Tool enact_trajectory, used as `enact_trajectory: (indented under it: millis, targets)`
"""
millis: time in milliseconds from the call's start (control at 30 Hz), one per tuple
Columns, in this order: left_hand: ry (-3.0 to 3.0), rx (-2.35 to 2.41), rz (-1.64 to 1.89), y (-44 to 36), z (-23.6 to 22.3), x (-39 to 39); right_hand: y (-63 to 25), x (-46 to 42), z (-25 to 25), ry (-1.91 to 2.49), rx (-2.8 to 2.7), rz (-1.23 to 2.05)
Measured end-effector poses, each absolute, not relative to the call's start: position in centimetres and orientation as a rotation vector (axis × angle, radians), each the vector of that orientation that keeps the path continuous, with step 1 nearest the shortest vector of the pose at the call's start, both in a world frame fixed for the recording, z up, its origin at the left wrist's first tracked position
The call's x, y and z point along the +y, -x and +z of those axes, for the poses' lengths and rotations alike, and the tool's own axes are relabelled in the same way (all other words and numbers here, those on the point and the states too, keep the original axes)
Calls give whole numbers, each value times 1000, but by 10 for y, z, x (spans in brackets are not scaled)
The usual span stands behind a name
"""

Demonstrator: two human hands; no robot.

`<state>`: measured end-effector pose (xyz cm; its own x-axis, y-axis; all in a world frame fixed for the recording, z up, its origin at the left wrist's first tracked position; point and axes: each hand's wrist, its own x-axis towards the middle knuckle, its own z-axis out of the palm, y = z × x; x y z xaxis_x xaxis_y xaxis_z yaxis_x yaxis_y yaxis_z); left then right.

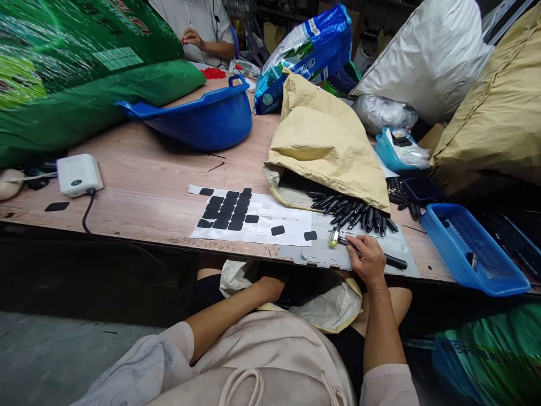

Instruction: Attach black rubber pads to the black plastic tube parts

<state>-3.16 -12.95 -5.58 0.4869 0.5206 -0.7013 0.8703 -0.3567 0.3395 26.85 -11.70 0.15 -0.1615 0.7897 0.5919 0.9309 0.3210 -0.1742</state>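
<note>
My right hand (368, 258) is closed around the black handle of a small hammer (396, 261), which lies low over a grey board (301, 255) at the table's front edge. The hammer's head has a yellowish, see-through face and points left. My left hand (270, 288) reaches into an open woven sack (333, 307) on my lap; its fingers are hidden inside. Beyond the hammer, several black pen-like tubes (353, 213) spill from the mouth of a tan sack (321, 135). Black rounded patches (226, 210) stand in rows on a white sheet (291, 217) to the left.
A blue basin (203, 118) and a large green sack (93, 73) sit at the back left. On the right is a blue basket (473, 254). A white box (79, 175) with a cable rests at left. Another person's hand (193, 38) shows across the table.
</note>
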Motion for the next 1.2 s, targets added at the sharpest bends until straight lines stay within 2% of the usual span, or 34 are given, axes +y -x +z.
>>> enact_trajectory:
  millis: [133, 333, 467, 533, 700, 867, 1067, 1200]
  targets:
    - [-2083, 992, -645, 37, -25, -125, -268, -117, 2, 1523, -1996, -298]
    - [-1861, 528, -122, 34, 61, -59, -267, -118, 2, 1549, -1987, -286]
    - [-2085, 1039, 599, 12, 68, 19, -268, -117, 2, 1549, -1975, -265]
    - [-2167, 1261, 761, 0, 56, 51, -268, -117, 2, 1542, -1969, -252]
    - [-2333, 1406, 682, -18, 28, 86, -267, -118, 2, 1568, -1968, -216]
    - [-2394, 1407, 637, -14, 30, 85, -267, -118, 3, 1553, -1960, -210]
    - [-2337, 1302, 754, 10, 43, 44, -266, -118, 4, 1516, -1958, -234]
    - [-2295, 1080, 720, 17, 33, 6, -267, -117, 3, 1527, -1960, -235]
